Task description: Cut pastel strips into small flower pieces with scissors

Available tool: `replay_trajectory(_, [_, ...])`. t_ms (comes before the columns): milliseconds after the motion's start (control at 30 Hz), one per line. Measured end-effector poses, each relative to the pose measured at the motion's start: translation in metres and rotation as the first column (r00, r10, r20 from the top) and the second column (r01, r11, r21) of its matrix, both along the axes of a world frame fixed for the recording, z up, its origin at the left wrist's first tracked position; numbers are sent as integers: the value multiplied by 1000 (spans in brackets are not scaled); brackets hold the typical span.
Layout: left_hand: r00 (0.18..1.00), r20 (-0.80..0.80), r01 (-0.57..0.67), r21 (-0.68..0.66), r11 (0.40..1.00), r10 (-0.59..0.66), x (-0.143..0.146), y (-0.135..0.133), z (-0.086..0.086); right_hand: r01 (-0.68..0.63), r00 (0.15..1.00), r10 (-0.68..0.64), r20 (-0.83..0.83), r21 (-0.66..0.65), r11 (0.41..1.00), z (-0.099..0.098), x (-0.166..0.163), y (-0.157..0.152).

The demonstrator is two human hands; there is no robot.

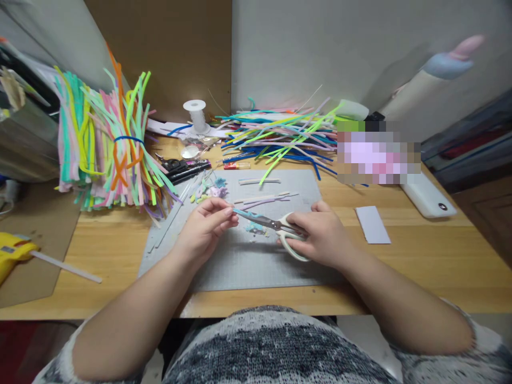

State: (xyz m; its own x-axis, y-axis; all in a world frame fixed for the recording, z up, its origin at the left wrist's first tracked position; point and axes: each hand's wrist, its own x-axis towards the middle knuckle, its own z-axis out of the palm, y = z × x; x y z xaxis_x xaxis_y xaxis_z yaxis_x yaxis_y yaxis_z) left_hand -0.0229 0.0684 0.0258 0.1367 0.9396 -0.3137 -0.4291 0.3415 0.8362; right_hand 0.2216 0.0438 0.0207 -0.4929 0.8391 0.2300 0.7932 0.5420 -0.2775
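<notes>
My right hand (322,234) grips white-handled scissors (276,226) over a grey cutting mat (224,261). The blades point left toward a short light-blue pipe cleaner piece (240,213). My left hand (206,224) pinches that piece between its fingertips, close to the blade tips. Small blue fuzzy scraps (256,229) lie on the mat under the scissors.
A bound bundle of pastel pipe cleaners (108,149) stands at the left, and a loose pile (280,136) lies at the back. A thread spool (196,114), black pliers (184,168), a yellow glue gun (12,253), a white card (373,224) and a white case (428,197) lie around.
</notes>
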Motion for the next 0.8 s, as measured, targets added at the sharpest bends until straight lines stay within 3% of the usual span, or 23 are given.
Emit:
replay_trajectory(500, [1000,11,-5,-3,1000,5,-2,1,2,-25,1000,25,5,4,1000,-1,2,0])
replay_trajectory(667, [1000,-5,-30,12,999,30,-1,0,0,-7,1000,6,-25,-58,998,0,1,0])
replay_trajectory(800, [997,-49,-58,33,998,60,-3,1,0,22,996,-38,-83,-187,982,4,1,0])
